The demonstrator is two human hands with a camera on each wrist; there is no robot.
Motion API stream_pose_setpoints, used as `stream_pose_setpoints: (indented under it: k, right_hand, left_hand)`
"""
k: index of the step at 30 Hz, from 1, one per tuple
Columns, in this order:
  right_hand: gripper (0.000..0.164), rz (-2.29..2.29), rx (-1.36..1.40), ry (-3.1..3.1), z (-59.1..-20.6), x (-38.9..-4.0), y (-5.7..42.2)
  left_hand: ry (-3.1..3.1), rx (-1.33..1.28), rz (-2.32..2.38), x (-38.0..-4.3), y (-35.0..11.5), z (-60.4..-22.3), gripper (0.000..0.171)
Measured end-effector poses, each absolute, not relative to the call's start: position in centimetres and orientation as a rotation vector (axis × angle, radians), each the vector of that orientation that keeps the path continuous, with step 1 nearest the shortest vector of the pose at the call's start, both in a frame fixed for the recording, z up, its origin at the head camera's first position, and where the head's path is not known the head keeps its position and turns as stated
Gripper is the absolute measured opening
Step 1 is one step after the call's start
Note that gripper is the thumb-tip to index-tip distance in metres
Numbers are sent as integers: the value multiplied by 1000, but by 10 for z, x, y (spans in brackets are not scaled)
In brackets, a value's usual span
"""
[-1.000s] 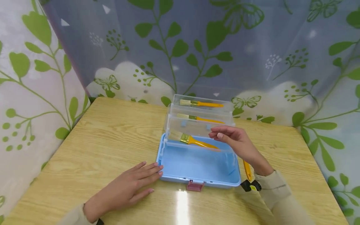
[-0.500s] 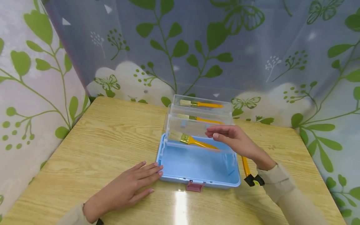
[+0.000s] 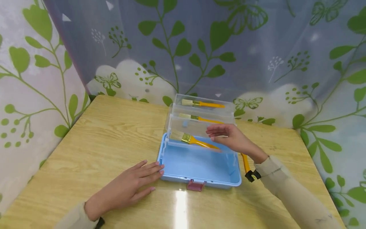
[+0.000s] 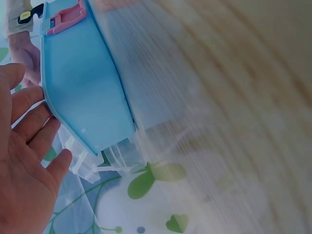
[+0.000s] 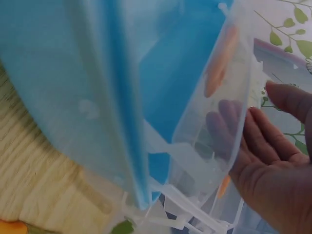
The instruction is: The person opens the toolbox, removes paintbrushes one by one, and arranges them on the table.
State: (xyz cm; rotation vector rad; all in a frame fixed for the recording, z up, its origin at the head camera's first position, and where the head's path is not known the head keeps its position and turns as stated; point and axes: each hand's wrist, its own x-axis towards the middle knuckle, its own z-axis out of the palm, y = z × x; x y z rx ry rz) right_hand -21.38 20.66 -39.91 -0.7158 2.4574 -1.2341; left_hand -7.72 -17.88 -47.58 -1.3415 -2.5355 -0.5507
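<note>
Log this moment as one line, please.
left hand: touching left edge of light blue plastic box | right hand: at clear plastic front tray, contact unclear | yellow-handled flat paintbrush: in that tray

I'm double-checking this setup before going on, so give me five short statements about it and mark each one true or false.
1. The left hand touches the blue box. True.
2. The box is closed. False: it stands open.
3. Three orange-handled brushes are visible in the clear trays. True.
4. The right hand is close to the trays. True.
5. That hand grips a brush. False: it holds nothing.
</note>
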Motion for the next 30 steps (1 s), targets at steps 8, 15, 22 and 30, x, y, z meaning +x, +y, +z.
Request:
stream_pose_setpoints:
  k: [8, 15, 22, 30]
  right_hand:
    - [40, -1115, -742, 2555, -405, -208, 207]
    - [36, -1051, -742, 2580, -410, -206, 208]
    - [35, -1008, -827, 2611, -412, -211, 210]
    - [31, -954, -833, 2647, -408, -212, 208]
  left_hand:
    - [-2582, -1329, -600, -82, -179, -475, 48]
    - [-2626, -1322, -650, -81, -179, -475, 46]
    - [-2606, -1309, -661, -77, -177, -475, 45]
    - [-2613, -1298, -662, -77, -175, -473, 47]
